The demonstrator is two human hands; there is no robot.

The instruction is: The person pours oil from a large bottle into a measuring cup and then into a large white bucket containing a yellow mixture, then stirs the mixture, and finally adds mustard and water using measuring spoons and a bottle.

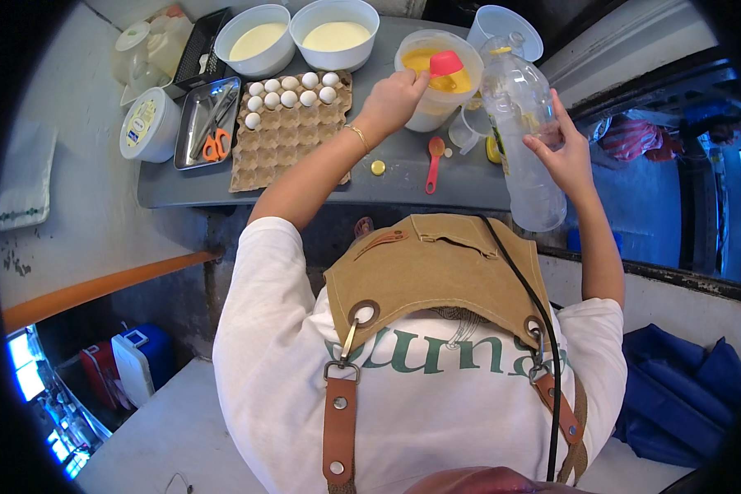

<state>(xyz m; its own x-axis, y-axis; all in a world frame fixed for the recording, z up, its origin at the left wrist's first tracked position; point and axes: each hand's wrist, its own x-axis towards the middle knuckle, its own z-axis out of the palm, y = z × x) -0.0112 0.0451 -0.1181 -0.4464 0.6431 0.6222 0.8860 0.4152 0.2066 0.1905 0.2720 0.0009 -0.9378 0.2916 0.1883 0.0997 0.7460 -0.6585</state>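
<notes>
My left hand [401,99] holds a red measuring cup [446,63] over a translucent plastic tub [432,114] with yellow liquid in it. My right hand [565,154] grips a large clear plastic bottle [519,105] by its side. The bottle's neck points away from me, and its base reaches past the table's front edge. A clear measuring jug [462,126] stands partly hidden between tub and bottle. Nearer me lie a red measuring spoon [433,165] and a yellow bottle cap [378,167].
On the grey table [370,194], an egg tray [284,154] holds several white eggs [288,99]. Beside it is a metal tray [185,136] with orange-handled scissors [215,146]. Two white bowls [334,58] [256,65] of pale mixture stand behind; a lidded tub [151,123] is at left.
</notes>
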